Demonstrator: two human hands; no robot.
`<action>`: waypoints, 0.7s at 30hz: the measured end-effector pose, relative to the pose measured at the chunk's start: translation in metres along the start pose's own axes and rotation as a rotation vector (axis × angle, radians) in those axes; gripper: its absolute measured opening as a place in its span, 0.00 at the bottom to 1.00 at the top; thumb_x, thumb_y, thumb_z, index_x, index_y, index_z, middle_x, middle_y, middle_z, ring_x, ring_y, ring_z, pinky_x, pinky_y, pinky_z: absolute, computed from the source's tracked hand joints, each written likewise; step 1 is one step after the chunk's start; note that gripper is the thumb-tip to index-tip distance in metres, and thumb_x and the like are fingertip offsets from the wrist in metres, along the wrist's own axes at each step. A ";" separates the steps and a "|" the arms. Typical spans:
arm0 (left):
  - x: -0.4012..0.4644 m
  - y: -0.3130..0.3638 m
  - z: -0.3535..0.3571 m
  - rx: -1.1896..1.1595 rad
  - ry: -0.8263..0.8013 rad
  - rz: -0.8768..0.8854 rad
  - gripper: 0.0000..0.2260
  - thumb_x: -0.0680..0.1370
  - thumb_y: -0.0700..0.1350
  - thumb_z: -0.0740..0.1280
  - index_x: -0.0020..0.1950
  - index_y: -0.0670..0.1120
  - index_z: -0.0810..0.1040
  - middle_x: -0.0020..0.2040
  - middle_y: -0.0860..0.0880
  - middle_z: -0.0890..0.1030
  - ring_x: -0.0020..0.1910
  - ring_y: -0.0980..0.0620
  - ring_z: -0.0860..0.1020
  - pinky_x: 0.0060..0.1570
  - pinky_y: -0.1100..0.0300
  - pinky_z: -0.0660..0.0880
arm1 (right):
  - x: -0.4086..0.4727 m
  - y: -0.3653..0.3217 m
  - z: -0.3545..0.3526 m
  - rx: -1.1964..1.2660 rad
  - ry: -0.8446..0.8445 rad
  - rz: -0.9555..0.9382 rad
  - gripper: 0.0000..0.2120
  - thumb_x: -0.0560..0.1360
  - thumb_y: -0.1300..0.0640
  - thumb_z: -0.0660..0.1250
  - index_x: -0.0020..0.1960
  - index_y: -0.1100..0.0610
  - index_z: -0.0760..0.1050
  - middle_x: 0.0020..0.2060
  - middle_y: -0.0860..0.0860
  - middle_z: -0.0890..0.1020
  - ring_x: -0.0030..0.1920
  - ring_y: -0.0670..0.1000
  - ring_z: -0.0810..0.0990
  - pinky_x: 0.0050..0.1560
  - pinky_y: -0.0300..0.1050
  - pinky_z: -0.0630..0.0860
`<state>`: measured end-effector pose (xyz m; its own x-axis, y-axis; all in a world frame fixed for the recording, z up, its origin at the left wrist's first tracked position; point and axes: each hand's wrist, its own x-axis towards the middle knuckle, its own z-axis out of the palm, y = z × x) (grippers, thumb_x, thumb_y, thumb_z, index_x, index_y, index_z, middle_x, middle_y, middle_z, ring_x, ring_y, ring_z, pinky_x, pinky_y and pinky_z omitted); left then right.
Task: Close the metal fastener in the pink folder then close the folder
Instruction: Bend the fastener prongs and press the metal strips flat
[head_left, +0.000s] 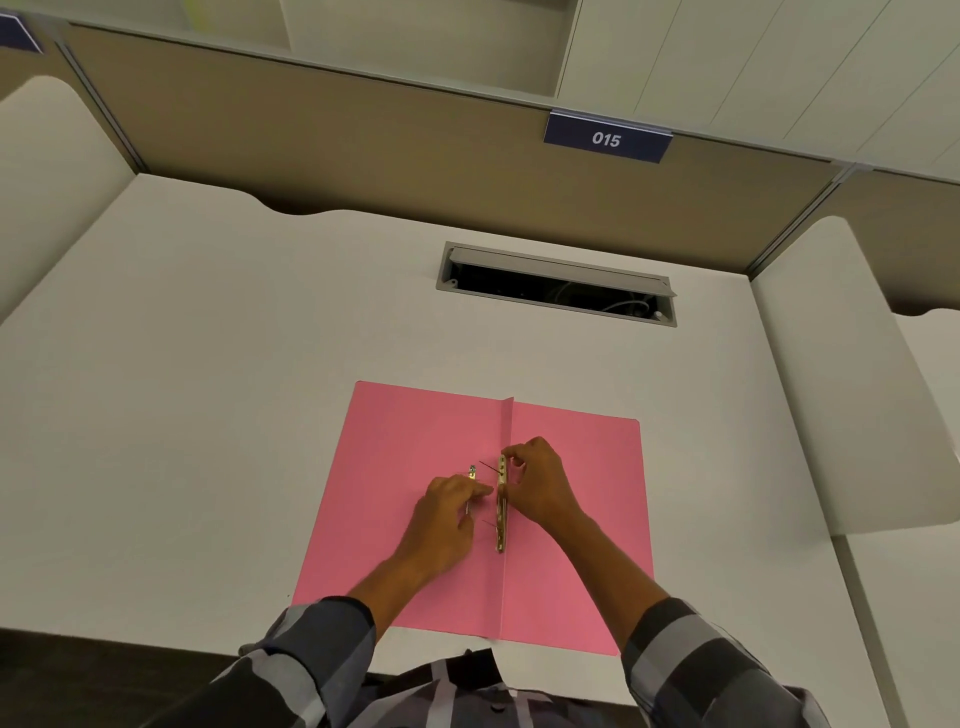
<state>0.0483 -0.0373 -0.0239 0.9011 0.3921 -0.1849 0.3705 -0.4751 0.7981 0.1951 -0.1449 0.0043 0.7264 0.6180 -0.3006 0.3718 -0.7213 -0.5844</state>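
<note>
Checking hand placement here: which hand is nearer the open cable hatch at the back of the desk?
Right. The right hand lies closest below the cable hatch, pinching the fastener's top end; the left hand sits lower and further left.

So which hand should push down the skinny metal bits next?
Probably the left hand. The thin prongs stick out leftward from the gold metal fastener, on its side of the pink folder. The right hand is pinching the fastener's top, so it looks busy steadying it.
</note>
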 end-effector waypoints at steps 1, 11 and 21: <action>-0.001 -0.001 0.001 0.051 -0.026 0.031 0.20 0.77 0.31 0.67 0.67 0.46 0.83 0.64 0.49 0.83 0.66 0.48 0.75 0.68 0.54 0.74 | 0.000 0.001 0.001 -0.002 0.000 0.002 0.28 0.67 0.64 0.80 0.65 0.60 0.79 0.56 0.58 0.77 0.49 0.49 0.75 0.47 0.36 0.74; -0.010 -0.011 0.015 0.391 -0.240 0.210 0.29 0.77 0.59 0.67 0.78 0.56 0.69 0.78 0.56 0.66 0.77 0.49 0.61 0.73 0.51 0.57 | -0.003 0.005 0.004 0.049 0.043 0.057 0.34 0.66 0.63 0.81 0.69 0.56 0.73 0.62 0.55 0.74 0.59 0.54 0.80 0.53 0.49 0.82; -0.014 -0.001 0.018 0.646 -0.214 0.370 0.29 0.77 0.62 0.63 0.75 0.51 0.72 0.76 0.51 0.69 0.72 0.46 0.67 0.71 0.45 0.65 | -0.003 0.011 0.000 0.075 0.034 -0.011 0.24 0.70 0.58 0.79 0.63 0.52 0.78 0.54 0.51 0.77 0.49 0.47 0.77 0.48 0.40 0.76</action>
<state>0.0394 -0.0571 -0.0324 0.9913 -0.0109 -0.1311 0.0358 -0.9366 0.3485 0.1970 -0.1547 -0.0012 0.7423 0.6138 -0.2685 0.3363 -0.6880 -0.6430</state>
